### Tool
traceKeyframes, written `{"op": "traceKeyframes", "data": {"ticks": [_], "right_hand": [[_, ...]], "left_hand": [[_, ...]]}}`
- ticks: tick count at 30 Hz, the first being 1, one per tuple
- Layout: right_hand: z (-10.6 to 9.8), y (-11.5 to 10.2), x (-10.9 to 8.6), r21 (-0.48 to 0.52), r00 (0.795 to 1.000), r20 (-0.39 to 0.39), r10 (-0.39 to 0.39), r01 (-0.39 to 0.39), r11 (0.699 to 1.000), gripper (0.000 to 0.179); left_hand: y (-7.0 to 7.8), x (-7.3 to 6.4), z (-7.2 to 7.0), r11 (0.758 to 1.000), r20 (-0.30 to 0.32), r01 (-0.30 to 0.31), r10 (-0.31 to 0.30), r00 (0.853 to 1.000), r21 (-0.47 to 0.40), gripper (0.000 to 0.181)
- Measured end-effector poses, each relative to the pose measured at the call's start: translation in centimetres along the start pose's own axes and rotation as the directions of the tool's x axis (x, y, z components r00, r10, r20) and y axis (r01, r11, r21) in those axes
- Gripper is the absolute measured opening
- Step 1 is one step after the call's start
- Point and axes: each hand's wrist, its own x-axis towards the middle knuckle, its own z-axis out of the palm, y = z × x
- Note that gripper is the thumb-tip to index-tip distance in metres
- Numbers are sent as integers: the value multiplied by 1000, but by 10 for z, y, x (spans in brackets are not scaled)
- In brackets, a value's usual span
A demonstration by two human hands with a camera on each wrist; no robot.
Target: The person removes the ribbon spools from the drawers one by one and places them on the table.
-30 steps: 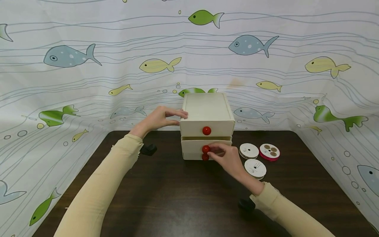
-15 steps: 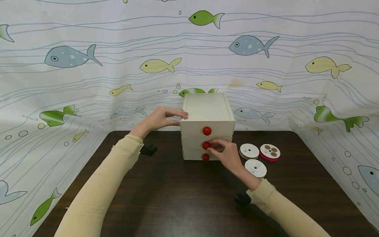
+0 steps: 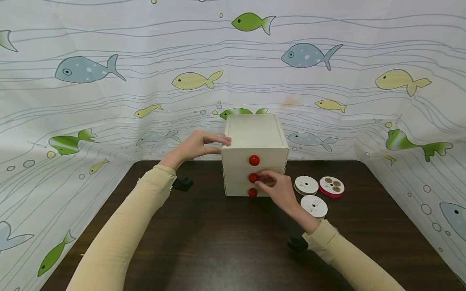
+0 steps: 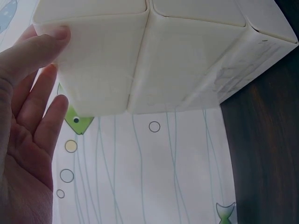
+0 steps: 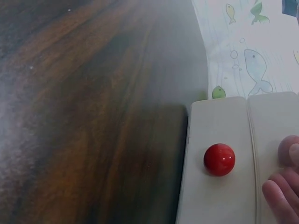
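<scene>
A cream drawer box [image 3: 256,129] with three stacked drawers stands at the back of the dark table, each front bearing a round red knob. At the box's upper left front corner rests my left hand [image 3: 193,146], fingers on the top and thumb against the side. In the left wrist view, that thumb [image 4: 51,39] touches the smooth side wall. My right hand [image 3: 281,192] pinches the middle drawer's red knob [image 3: 253,178] between thumb and fingers. All drawer fronts sit flush. The bottom knob [image 5: 219,159] shows plainly in the right wrist view, while the fingers there hide most of the pinched one.
Three ribbon spools with white faces lie right of the box: one spool [image 3: 306,185] near it, a pink-edged spool [image 3: 331,186] farther right, and another spool [image 3: 314,205] in front, close to the right forearm. A fish-patterned sheet [image 3: 189,105] hangs behind and at both sides.
The middle drawer, partly out a second ago with a gap above its front, has been pushed in by the right hand and is now closed. The left hand has stayed put.
</scene>
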Motion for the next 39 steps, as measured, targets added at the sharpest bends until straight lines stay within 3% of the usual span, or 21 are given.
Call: {"op": "traceKeyframes", "data": {"ticks": [9,18,24,28,33,39], "right_hand": [[-2,9,-13,-57,1000,-1,15,-15,998,21],[6,13,-25,-89,985,131,111,-99,991,23],[13,19,-28,-120,978,138,154,-138,983,23],[18,19,-30,-117,979,116,165,-152,982,21],[28,15,-32,-70,974,29,223,-220,973,17],[48,8,-38,78,923,-102,371,-365,928,20]], "left_hand": [[-3,1,1,1000,-2,-1,1,1000,-10,35],[-1,0,0,1000,-1,9,-9,1000,0,35],[-1,0,0,1000,-3,6,-6,1000,6,35],[-3,1,2,1000,-2,-6,6,1000,0,35],[-2,1,2,1000,-2,-10,10,1000,-9,35],[-2,-1,1,1000,-5,-8,8,1000,-7,35]]}}
